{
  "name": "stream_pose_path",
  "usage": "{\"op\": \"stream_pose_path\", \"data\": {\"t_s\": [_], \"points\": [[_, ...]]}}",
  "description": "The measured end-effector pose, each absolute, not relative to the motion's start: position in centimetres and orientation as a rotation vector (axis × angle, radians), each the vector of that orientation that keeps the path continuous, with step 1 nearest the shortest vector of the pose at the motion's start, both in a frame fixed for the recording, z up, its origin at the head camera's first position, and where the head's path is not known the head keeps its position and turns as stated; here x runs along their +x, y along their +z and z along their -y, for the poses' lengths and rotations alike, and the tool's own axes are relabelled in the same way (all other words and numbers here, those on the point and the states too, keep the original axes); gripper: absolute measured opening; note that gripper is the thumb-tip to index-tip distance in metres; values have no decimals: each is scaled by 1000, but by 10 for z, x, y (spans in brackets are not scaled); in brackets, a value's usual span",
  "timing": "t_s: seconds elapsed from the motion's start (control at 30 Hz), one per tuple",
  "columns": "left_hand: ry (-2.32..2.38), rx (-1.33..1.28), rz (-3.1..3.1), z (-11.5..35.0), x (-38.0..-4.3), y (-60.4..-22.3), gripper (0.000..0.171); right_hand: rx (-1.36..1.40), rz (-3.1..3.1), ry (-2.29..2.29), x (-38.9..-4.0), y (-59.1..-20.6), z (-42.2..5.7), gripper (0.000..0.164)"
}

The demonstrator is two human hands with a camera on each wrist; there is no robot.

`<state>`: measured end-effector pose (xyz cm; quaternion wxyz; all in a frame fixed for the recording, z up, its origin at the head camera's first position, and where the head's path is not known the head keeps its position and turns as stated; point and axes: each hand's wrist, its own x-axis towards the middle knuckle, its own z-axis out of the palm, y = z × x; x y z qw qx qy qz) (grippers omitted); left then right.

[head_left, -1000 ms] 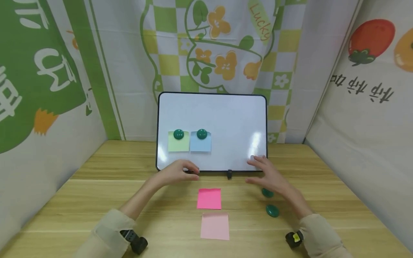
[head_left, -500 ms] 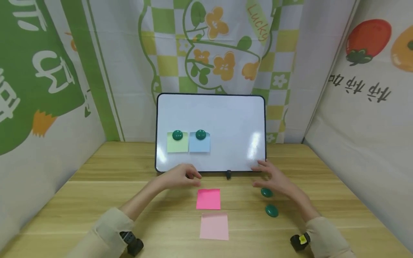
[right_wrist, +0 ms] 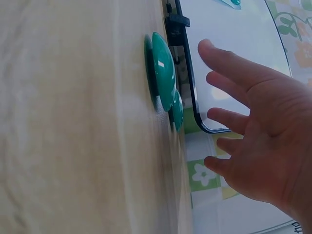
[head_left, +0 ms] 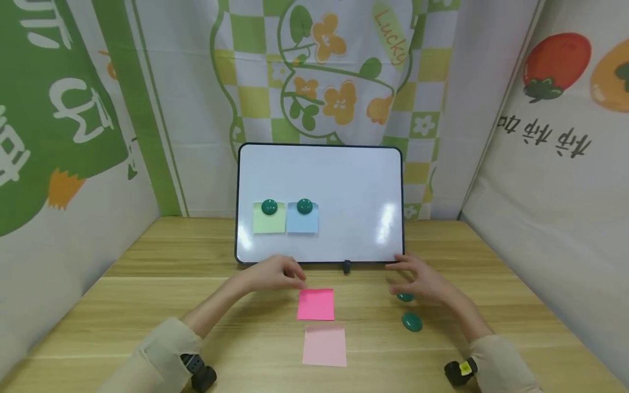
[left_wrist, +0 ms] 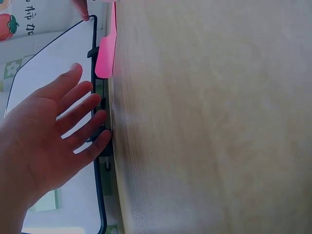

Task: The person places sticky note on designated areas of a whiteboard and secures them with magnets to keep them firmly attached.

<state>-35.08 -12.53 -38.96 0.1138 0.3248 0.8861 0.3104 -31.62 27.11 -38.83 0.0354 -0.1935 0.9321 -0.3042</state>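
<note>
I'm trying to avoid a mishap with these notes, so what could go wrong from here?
The right hand is beside two loose green magnets; a careless brush might send one sliding.

The left hand is close to the bright pink note, which has no magnet on it, so a bump could shift or crease it.

The right fingertips are near the whiteboard's lower corner; knocking it might jog the board.

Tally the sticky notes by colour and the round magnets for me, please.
Light green note: 1
Blue note: 1
Bright pink note: 1
Pale pink note: 1
Green magnets: 4
Total: 8
</note>
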Motion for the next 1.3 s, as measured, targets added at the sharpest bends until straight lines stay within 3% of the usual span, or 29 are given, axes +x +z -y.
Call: {"op": "stream_pose_path", "data": {"t_s": [0.57,1.3], "points": [[798,989,-2638,120,-351,-392,18,-578,-2855,-915,-312,-393,-278,55],[698,1026,-2670,115,-350,-396,15,-574,-2824,-868,-308,-392,-282,64]]}}
